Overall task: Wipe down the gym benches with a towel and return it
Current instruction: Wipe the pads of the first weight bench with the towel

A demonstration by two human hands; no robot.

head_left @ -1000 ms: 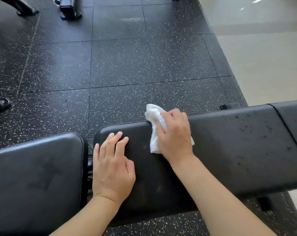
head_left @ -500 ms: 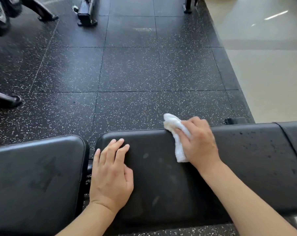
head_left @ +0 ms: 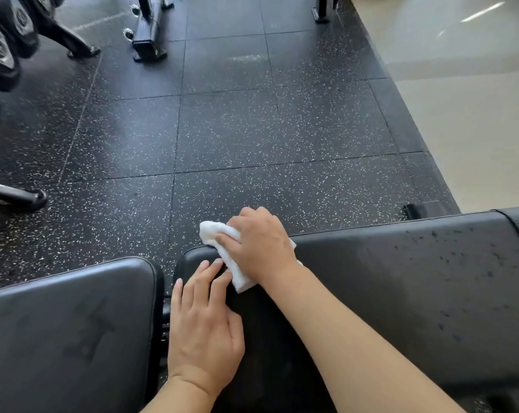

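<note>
From the head camera, the right hand [head_left: 261,242] grips a bunched white towel [head_left: 222,248], fingers curled over it and pressing it onto the far left corner of the long bench pad [head_left: 401,281]. Part of the towel pokes out past the far edge of the pad, and a lower end shows beneath the hand, lying on the black surface. The left hand [head_left: 204,329] lies flat on the same pad near its left end, fingers straight and close together, holding nothing; its fingertips sit just beside the lower end of the towel, and whether they touch it I cannot tell. The right side of this pad is dotted with small dark specks.

To the left, across a narrow gap, is a second bench pad [head_left: 67,332], black with faint smudges on it. Beyond the pads stretches a black speckled rubber floor [head_left: 231,129], meeting a pale smooth floor [head_left: 466,114] at the right. Dumbbells [head_left: 2,52] sit at the far left edge, and black machine legs [head_left: 148,34] stand on the rubber tiles at the top.
</note>
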